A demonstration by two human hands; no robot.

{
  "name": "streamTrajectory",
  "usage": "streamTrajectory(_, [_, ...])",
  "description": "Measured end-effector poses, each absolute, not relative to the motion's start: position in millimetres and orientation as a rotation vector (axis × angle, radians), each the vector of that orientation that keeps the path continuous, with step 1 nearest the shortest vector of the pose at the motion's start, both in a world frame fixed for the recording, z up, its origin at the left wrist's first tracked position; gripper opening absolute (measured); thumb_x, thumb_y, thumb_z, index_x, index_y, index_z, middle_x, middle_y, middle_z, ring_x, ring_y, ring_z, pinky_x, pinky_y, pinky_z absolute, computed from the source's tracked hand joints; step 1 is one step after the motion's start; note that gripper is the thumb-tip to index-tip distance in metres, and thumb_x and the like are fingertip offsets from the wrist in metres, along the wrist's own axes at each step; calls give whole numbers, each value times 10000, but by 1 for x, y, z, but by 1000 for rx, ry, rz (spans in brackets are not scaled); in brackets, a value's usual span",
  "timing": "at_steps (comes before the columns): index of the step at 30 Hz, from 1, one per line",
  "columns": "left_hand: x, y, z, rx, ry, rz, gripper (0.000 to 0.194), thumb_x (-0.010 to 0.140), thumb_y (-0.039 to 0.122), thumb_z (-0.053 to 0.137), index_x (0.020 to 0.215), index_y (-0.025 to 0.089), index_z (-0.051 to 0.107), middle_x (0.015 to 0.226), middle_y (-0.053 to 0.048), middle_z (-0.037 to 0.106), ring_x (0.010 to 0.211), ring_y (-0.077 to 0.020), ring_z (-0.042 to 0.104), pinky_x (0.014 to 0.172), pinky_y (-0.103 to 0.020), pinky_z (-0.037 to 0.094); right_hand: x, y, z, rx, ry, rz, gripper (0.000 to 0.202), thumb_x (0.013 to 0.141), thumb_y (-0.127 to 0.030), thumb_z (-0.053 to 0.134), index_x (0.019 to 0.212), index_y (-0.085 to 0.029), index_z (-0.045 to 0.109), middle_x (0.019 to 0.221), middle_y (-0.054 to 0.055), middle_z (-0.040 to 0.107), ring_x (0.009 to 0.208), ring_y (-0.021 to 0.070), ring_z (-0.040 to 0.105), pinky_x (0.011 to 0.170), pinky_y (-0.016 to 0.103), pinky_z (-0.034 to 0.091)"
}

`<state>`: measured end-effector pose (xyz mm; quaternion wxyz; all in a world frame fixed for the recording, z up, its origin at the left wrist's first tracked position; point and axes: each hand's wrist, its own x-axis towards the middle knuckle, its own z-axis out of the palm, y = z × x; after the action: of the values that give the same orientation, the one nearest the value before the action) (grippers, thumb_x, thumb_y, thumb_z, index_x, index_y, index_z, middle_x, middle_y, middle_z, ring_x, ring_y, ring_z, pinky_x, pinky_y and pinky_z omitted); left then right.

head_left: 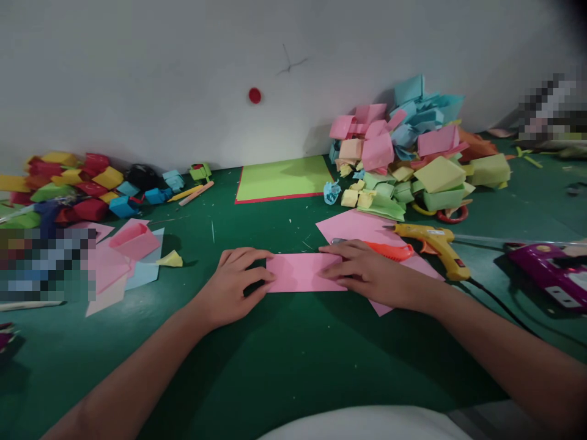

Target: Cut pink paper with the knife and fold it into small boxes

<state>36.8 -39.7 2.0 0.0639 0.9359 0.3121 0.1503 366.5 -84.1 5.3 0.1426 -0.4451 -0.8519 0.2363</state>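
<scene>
A flat pink paper rectangle (pixel 300 273) lies on the green tabletop (pixel 293 348) in front of me. My left hand (pixel 241 282) touches its left end, fingertips on the edge and fingers a little apart. At its right end, the fingers of my right hand (pixel 362 272) are spread over the paper and press it down. Larger pink sheets (pixel 351 227) lie beneath and behind my right hand, with an orange-handled cutter (pixel 389 250) on them, partly hidden by that hand.
A yellow glue gun (pixel 435 244) with a black cord lies right, near a purple power strip (pixel 550 272). Folded paper pieces (pixel 440 174) are heaped at the back right, colourful paper cubes (pixel 92 189) at the left. A green sheet (pixel 284 178) lies by the wall.
</scene>
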Motion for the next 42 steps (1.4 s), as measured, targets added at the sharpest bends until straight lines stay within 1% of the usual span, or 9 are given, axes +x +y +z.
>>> streamTrajectory(6, [38, -39, 1, 2834, 946, 428, 189, 984, 280, 535, 1016, 281, 721, 1356, -48, 618, 1242, -278, 526, 996, -472, 351, 366, -85, 7, -1293, -2465, 686, 326, 996, -288, 509, 1217, -343, 743, 1527, 28, 521, 1426, 286, 406, 1163, 534, 331])
streamTrajectory(12, [39, -40, 2, 2844, 953, 413, 200, 988, 291, 530, 1070, 286, 712, 1363, -49, 615, 1246, -278, 529, 1007, -461, 349, 366, -85, 6, -1302, -2474, 659, 333, 1000, -284, 505, 1234, -353, 732, 1537, 22, 508, 1429, 275, 404, 1178, 528, 317])
streamTrajectory(18, [39, -39, 1, 2855, 950, 401, 240, 997, 289, 508, 1138, 296, 702, 1372, -53, 609, 1238, -278, 530, 985, -459, 353, 365, -86, 6, -1321, -2456, 683, 343, 999, -280, 502, 1249, -357, 724, 1542, 18, 503, 1436, 281, 396, 1183, 530, 312])
streamTrajectory(22, [39, -40, 3, 2851, 961, 389, 247, 990, 290, 513, 1131, 296, 716, 1369, -53, 609, 1240, -278, 530, 1006, -455, 352, 365, -86, 8, -1309, -2453, 703, 340, 1003, -294, 501, 1255, -352, 722, 1546, 26, 500, 1443, 285, 386, 1186, 540, 299])
streamTrajectory(26, [39, -41, 3, 2856, 969, 372, 251, 992, 293, 506, 1132, 298, 715, 1376, -51, 599, 1248, -282, 524, 998, -458, 352, 364, -87, 11, -1326, -2466, 723, 341, 1008, -304, 493, 1260, -333, 721, 1551, 34, 493, 1455, 282, 368, 1189, 524, 297])
streamTrajectory(36, [41, -42, 5, 2845, 979, 348, 254, 1002, 277, 490, 1134, 291, 705, 1384, -52, 595, 1263, -273, 510, 1010, -464, 343, 365, -86, 8, -1323, -2477, 669, 335, 1009, -289, 501, 1257, -350, 718, 1555, 21, 488, 1449, 271, 380, 1186, 514, 309])
streamTrajectory(40, [42, -43, 6, 2853, 988, 347, 245, 1001, 279, 488, 1086, 282, 717, 1390, -50, 595, 1264, -275, 518, 996, -462, 347, 366, -87, 5, -1306, -2531, 586, 343, 1021, -278, 481, 1268, -343, 709, 1562, 15, 481, 1436, 273, 399, 1172, 512, 334])
streamTrajectory(42, [42, -45, 7, 2868, 1004, 338, 246, 1004, 277, 479, 1067, 280, 716, 1390, -50, 599, 1266, -278, 522, 989, -475, 335, 365, -89, 4, -1273, -2608, 472, 367, 1013, -221, 466, 1276, -314, 706, 1577, 5, 462, 1429, 297, 398, 1155, 519, 354])
